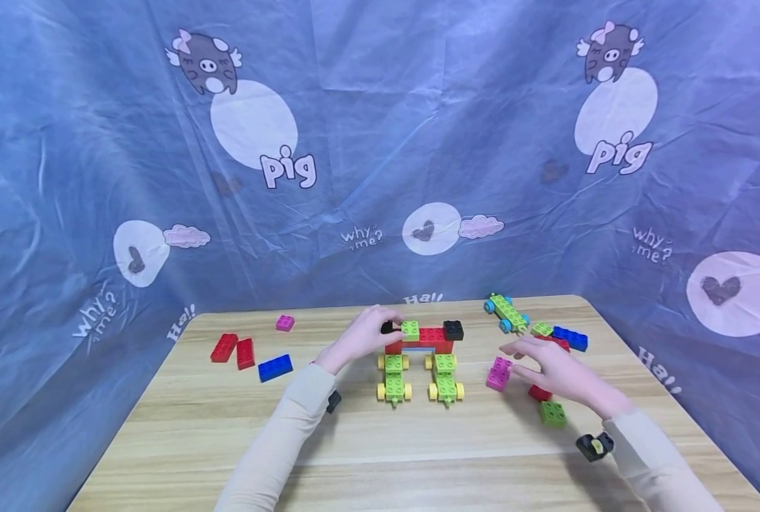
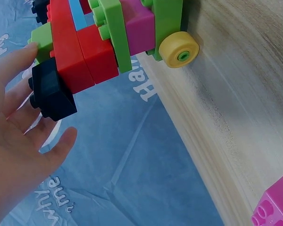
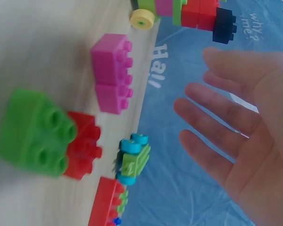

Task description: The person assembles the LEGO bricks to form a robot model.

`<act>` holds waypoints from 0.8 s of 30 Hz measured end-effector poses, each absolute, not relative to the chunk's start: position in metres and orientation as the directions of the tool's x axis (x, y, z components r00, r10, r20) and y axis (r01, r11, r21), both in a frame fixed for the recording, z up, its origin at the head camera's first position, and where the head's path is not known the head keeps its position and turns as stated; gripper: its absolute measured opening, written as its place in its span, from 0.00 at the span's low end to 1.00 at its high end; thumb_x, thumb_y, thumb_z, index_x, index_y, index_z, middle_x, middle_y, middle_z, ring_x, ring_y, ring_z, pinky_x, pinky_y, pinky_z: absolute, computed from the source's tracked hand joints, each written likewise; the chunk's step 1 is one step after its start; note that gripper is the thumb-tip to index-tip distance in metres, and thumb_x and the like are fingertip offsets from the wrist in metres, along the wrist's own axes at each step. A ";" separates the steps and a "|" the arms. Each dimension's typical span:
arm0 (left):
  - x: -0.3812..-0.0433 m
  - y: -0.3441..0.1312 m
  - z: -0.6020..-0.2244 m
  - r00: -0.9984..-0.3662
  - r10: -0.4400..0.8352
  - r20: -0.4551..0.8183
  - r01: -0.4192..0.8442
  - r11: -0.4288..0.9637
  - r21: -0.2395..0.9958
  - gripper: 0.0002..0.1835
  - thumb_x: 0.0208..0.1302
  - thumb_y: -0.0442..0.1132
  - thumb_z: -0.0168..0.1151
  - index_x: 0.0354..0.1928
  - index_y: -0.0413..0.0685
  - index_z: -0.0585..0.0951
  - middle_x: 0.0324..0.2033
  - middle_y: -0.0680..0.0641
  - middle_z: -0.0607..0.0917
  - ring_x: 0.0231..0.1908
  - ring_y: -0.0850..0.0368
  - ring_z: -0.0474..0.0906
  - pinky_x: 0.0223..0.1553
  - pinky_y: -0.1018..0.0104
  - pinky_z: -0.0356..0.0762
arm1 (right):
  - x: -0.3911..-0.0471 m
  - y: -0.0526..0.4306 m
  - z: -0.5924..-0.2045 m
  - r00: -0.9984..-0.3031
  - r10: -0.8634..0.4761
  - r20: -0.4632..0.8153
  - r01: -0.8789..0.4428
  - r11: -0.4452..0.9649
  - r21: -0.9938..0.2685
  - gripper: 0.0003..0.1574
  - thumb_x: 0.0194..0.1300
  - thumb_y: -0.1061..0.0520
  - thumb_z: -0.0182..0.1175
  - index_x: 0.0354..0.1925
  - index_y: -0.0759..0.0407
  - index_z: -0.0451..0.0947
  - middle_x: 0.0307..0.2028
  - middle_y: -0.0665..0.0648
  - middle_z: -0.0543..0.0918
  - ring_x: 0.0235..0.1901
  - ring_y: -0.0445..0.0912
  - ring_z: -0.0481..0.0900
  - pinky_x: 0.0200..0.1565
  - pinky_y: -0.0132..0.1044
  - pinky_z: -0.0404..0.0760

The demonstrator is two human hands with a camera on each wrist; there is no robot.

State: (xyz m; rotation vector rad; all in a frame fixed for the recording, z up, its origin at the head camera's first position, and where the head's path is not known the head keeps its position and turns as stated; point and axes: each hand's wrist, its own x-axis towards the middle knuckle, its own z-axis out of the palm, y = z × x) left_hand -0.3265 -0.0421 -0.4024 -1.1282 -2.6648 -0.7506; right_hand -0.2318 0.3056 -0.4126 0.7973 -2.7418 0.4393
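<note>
In the head view, my left hand (image 1: 362, 337) is at the left end of a toy-brick structure. A fingertip touches the light green brick (image 2: 43, 37) on top, and the other fingers extend loosely around the black end brick (image 2: 54, 89). Red bricks (image 1: 431, 336) form the upper beam, with another black brick (image 1: 453, 330) on its right end. Beneath stand two green wheeled bases (image 1: 394, 384) with yellow wheels. My right hand (image 1: 559, 366) hovers with relaxed, spread fingers beside the pink bricks (image 3: 111, 73); nothing is in its palm.
Right of the structure lie a green car base (image 1: 506, 313) with turquoise wheels, a blue brick (image 1: 570, 338), a green brick (image 1: 553, 414) and red bricks. Left are two red bricks (image 1: 224, 348), a blue brick (image 1: 275, 368) and a small pink brick (image 1: 285, 323). A blue cloth surrounds the table.
</note>
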 end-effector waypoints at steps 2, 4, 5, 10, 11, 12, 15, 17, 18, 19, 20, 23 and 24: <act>-0.327 -0.042 -0.403 -0.701 0.633 0.329 0.711 0.589 0.383 0.19 0.58 0.46 0.64 0.49 0.46 0.81 0.45 0.48 0.86 0.46 0.54 0.79 0.54 0.61 0.76 | -0.227 0.310 -0.415 -0.814 -0.474 0.335 -0.556 0.804 -0.212 0.19 0.55 0.58 0.66 0.48 0.56 0.79 0.43 0.53 0.85 0.39 0.45 0.82 0.42 0.40 0.83; -0.326 -0.042 -0.403 -0.699 0.633 0.333 0.714 0.589 0.379 0.18 0.58 0.47 0.64 0.49 0.46 0.81 0.46 0.48 0.86 0.46 0.54 0.80 0.53 0.61 0.76 | -0.222 0.315 -0.417 -0.807 -0.477 0.349 -0.561 0.803 -0.200 0.20 0.54 0.58 0.67 0.47 0.55 0.80 0.42 0.51 0.85 0.39 0.44 0.82 0.42 0.40 0.84; -0.327 -0.042 -0.403 -0.698 0.633 0.333 0.714 0.588 0.379 0.18 0.58 0.47 0.64 0.49 0.46 0.81 0.46 0.48 0.85 0.47 0.54 0.80 0.54 0.61 0.76 | -0.220 0.317 -0.418 -0.802 -0.478 0.359 -0.565 0.801 -0.196 0.20 0.53 0.59 0.68 0.47 0.55 0.80 0.41 0.51 0.85 0.38 0.44 0.82 0.41 0.39 0.84; -0.327 -0.042 -0.403 -0.694 0.636 0.338 0.719 0.583 0.380 0.18 0.59 0.46 0.64 0.49 0.46 0.81 0.45 0.48 0.86 0.46 0.53 0.80 0.53 0.60 0.77 | -0.209 0.326 -0.424 -0.750 -0.509 0.423 -0.613 0.775 -0.153 0.20 0.47 0.62 0.70 0.42 0.55 0.81 0.37 0.51 0.85 0.34 0.41 0.81 0.36 0.34 0.83; -0.328 -0.042 -0.403 -0.693 0.636 0.339 0.720 0.581 0.380 0.18 0.59 0.46 0.64 0.49 0.46 0.81 0.45 0.48 0.85 0.46 0.53 0.80 0.53 0.60 0.77 | -0.207 0.328 -0.425 -0.737 -0.517 0.435 -0.625 0.767 -0.147 0.19 0.47 0.63 0.70 0.41 0.55 0.81 0.36 0.51 0.85 0.33 0.41 0.81 0.35 0.33 0.82; -0.328 -0.042 -0.403 -0.692 0.637 0.340 0.721 0.580 0.380 0.18 0.59 0.46 0.64 0.49 0.45 0.81 0.45 0.48 0.86 0.46 0.53 0.80 0.53 0.60 0.77 | -0.205 0.330 -0.426 -0.726 -0.525 0.444 -0.635 0.759 -0.143 0.19 0.46 0.63 0.70 0.40 0.55 0.81 0.36 0.51 0.85 0.33 0.41 0.80 0.34 0.32 0.82; -0.328 -0.042 -0.403 -0.691 0.636 0.343 0.721 0.578 0.382 0.18 0.59 0.46 0.64 0.49 0.46 0.81 0.45 0.48 0.85 0.46 0.53 0.79 0.53 0.60 0.77 | -0.201 0.335 -0.430 -0.715 -0.526 0.460 -0.641 0.755 -0.133 0.18 0.45 0.63 0.71 0.37 0.54 0.81 0.33 0.49 0.85 0.32 0.40 0.81 0.34 0.29 0.81; -0.328 -0.042 -0.403 -0.690 0.636 0.345 0.722 0.576 0.383 0.18 0.58 0.46 0.64 0.49 0.45 0.81 0.45 0.48 0.85 0.46 0.53 0.80 0.53 0.60 0.77 | -0.198 0.338 -0.431 -0.718 -0.527 0.455 -0.643 0.753 -0.141 0.17 0.44 0.63 0.71 0.36 0.54 0.82 0.32 0.47 0.84 0.31 0.39 0.81 0.34 0.28 0.81; -0.328 -0.043 -0.403 -0.689 0.637 0.346 0.723 0.572 0.387 0.18 0.58 0.45 0.64 0.49 0.45 0.81 0.45 0.47 0.85 0.46 0.53 0.80 0.52 0.60 0.77 | -0.197 0.340 -0.431 -0.719 -0.529 0.450 -0.645 0.750 -0.149 0.16 0.44 0.63 0.71 0.35 0.54 0.81 0.31 0.47 0.84 0.30 0.38 0.80 0.33 0.28 0.81; -0.328 -0.043 -0.403 -0.688 0.638 0.346 0.724 0.569 0.390 0.18 0.58 0.45 0.64 0.49 0.45 0.81 0.45 0.47 0.85 0.46 0.52 0.80 0.52 0.60 0.77 | -0.196 0.342 -0.432 -0.725 -0.529 0.442 -0.643 0.749 -0.158 0.16 0.43 0.63 0.71 0.35 0.54 0.81 0.30 0.47 0.84 0.30 0.37 0.80 0.32 0.28 0.80; -0.328 -0.043 -0.403 -0.687 0.639 0.347 0.725 0.566 0.393 0.18 0.58 0.45 0.64 0.49 0.44 0.81 0.45 0.47 0.85 0.46 0.52 0.80 0.52 0.59 0.77 | -0.195 0.344 -0.433 -0.727 -0.531 0.435 -0.645 0.745 -0.168 0.16 0.43 0.63 0.72 0.34 0.54 0.82 0.30 0.47 0.84 0.29 0.36 0.79 0.31 0.28 0.80; -0.328 -0.043 -0.402 -0.685 0.640 0.348 0.726 0.562 0.395 0.18 0.58 0.45 0.64 0.49 0.43 0.81 0.45 0.47 0.85 0.46 0.50 0.80 0.52 0.58 0.77 | -0.192 0.350 -0.435 -0.725 -0.553 0.411 -0.664 0.720 -0.202 0.16 0.42 0.64 0.72 0.34 0.55 0.81 0.29 0.48 0.84 0.27 0.34 0.78 0.28 0.29 0.80; -0.327 -0.043 -0.402 -0.685 0.641 0.347 0.727 0.562 0.395 0.18 0.58 0.45 0.64 0.49 0.43 0.81 0.45 0.47 0.85 0.47 0.49 0.80 0.53 0.58 0.76 | -0.191 0.351 -0.437 -0.726 -0.559 0.400 -0.667 0.713 -0.215 0.16 0.42 0.64 0.72 0.34 0.55 0.81 0.29 0.49 0.83 0.27 0.33 0.77 0.28 0.29 0.79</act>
